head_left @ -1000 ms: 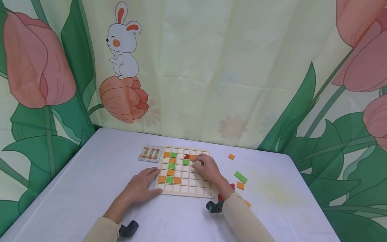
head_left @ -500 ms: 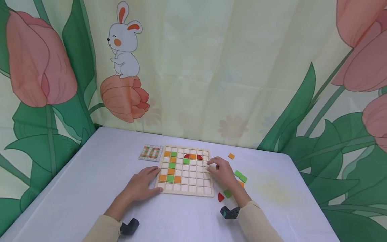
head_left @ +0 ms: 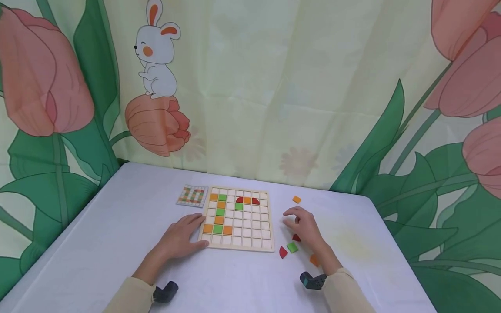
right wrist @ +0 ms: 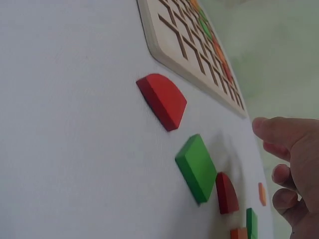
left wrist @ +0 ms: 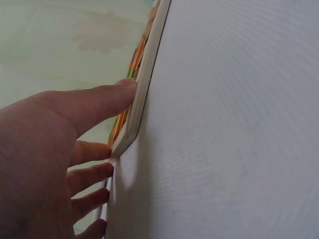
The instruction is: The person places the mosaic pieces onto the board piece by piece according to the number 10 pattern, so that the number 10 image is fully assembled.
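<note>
My left hand rests against the left side of a wooden grid board, its thumb on the board's edge in the left wrist view. Orange and green square tiles fill a figure at the board's left. Near its top right sit a red quarter-circle tile, an orange tile, another red quarter-circle tile and a green tile. My right hand hovers right of the board, fingers loosely curled and holding nothing. Below it lie a loose red quarter-circle tile and a green square tile.
A small pattern card lies left of the board. One orange tile lies at the back right, another orange tile by the right wrist. A darker red tile is near the green one. A printed curtain hangs behind the table.
My right hand has drawn back from the board's upper right towards the loose tiles. A red quarter-circle tile now shows right of the orange one. My left hand keeps its place.
</note>
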`<state>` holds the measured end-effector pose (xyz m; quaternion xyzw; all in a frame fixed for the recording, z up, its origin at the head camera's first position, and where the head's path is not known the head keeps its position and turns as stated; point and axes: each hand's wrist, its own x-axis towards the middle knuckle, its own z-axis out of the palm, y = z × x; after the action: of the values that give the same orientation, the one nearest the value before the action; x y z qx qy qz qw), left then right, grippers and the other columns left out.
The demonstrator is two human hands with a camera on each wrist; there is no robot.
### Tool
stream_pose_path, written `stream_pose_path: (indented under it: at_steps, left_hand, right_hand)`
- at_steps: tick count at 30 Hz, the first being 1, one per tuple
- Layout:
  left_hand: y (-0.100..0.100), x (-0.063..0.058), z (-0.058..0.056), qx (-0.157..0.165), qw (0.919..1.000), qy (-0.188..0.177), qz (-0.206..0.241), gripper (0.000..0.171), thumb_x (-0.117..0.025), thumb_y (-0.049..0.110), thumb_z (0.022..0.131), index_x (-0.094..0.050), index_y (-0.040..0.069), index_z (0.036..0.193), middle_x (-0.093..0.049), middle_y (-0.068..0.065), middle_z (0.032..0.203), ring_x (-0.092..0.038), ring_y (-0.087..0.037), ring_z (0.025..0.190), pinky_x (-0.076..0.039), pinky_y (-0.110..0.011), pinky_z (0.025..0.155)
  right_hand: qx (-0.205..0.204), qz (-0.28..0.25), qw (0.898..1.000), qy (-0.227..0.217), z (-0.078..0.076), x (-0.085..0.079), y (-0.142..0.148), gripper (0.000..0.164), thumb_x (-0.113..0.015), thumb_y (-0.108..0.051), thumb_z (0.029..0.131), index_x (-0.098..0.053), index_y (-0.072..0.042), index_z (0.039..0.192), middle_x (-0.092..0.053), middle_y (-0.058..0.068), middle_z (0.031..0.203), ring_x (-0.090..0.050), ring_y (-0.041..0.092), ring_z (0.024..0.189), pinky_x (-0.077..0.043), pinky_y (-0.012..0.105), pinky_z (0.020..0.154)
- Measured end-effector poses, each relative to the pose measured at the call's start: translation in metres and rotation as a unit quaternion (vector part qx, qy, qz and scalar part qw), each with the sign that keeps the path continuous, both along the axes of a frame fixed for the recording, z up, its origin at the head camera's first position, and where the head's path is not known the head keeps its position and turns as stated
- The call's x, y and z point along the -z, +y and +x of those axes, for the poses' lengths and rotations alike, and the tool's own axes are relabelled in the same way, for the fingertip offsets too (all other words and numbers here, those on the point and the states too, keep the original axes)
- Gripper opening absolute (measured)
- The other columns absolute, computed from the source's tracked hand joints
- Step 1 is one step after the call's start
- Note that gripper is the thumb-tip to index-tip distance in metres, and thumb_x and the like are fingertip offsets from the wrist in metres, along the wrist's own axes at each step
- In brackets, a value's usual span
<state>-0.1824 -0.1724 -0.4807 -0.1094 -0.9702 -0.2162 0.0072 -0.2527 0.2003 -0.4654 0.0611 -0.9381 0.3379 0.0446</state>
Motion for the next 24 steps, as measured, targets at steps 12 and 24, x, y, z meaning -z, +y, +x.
stream_pose_path:
  at_steps: [12,24]
  left_hand:
    - [-0.003,0.001,-0.001,0.002,1.0000,0.000,0.003,0.077,-0.072,0.046,0.082,-0.045,0.011,0.145,-0.042,-0.012,0.150,-0.038,-0.036,0.139,-0.037,-0.061,0.105]
    - [0.000,0.001,0.000,-0.003,1.0000,0.002,0.006,0.077,-0.073,0.046,0.081,-0.045,0.012,0.145,-0.043,-0.011,0.150,-0.038,-0.034,0.139,-0.037,-0.060,0.106]
  right_hand:
    - [0.045,0.011,0.999,-0.011,0.008,0.009,0.033,0.022,-0.073,-0.016,0.086,-0.071,-0.015,0.108,-0.061,0.008,0.120,-0.052,0.019,0.089,-0.049,0.017,0.068]
    - [0.086,0.060,0.994,-0.018,0.009,0.015,0.049,0.024,-0.071,-0.014,0.087,-0.070,-0.012,0.111,-0.061,0.014,0.124,-0.055,0.029,0.113,-0.052,0.046,0.096]
